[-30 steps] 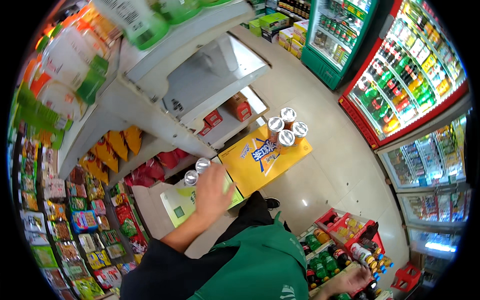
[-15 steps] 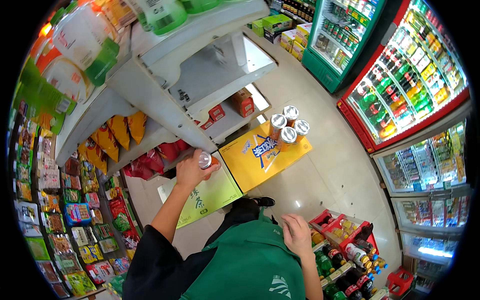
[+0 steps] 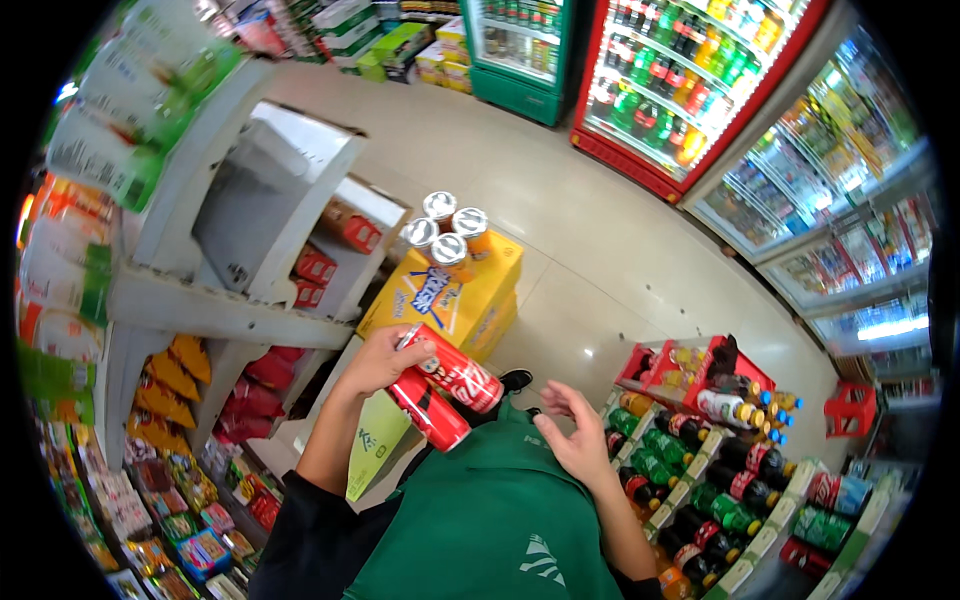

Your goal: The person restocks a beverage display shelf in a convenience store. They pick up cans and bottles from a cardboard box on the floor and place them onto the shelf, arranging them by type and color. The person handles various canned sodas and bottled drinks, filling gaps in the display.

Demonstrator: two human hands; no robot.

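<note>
My left hand (image 3: 374, 364) is wrapped round the upper ends of two red drink cans, which lie side by side and tilt down to the right. The farther can is a red and white can (image 3: 458, 370); the nearer is a red and black can (image 3: 428, 408). To their right, my right hand (image 3: 574, 434) is empty in front of my green apron, its fingers apart. Beyond the left hand, several silver-topped cans (image 3: 450, 250) with orange-brown bodies stand grouped on a yellow carton (image 3: 496, 290). A light green carton (image 3: 380, 437) lies below the left hand, partly hidden by my arm.
Shelving (image 3: 225, 312) with snack bags stands at the left. To the right, a red crate (image 3: 640, 372) stands beside rows of bottles (image 3: 700, 490). A red-framed drinks cooler (image 3: 630, 165) and a green cooler (image 3: 510, 92) are farther back. A red stool (image 3: 850, 408) sits far right.
My view has swung to the right. My left hand, which held one silver-topped can over the green carton, now holds two red cans nearer my apron. The right hand's fingers have spread.
</note>
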